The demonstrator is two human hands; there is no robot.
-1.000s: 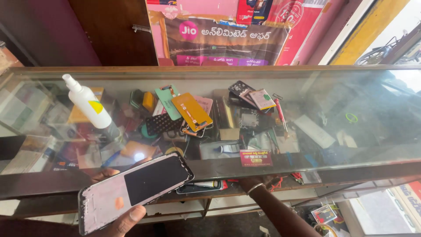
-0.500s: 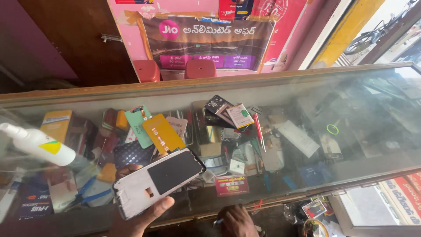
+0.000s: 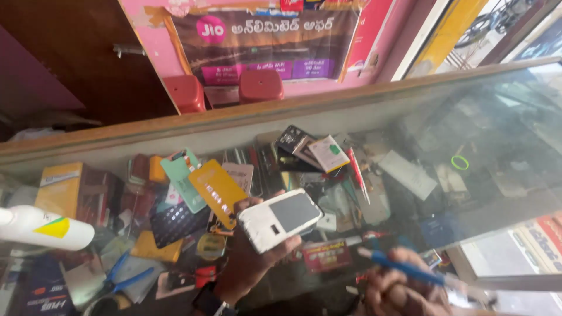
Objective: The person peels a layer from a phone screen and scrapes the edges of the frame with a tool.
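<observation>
Left hand (image 3: 257, 257) is up over the glass counter (image 3: 497, 117), fingers wrapped around a white phone (image 3: 280, 219) with its back off, the grey inside plate facing up and the body tilted, its far end pointing right. Thumb sits on the near left corner, fingertips curl along the lower edge. Right hand (image 3: 404, 289) is low at the bottom edge of the view, closed around a blue-handled tool (image 3: 404, 268) (the tip end is blurred, so what kind of tool I cannot tell), which lies slanted, just right of the phone and apart from it. Under the glass, a clutter of cards and cases, with an orange case (image 3: 216, 188) just left of the phone. A white bottle (image 3: 44, 228) lies on the counter at far left, blue scissors (image 3: 120, 278) below it.
</observation>
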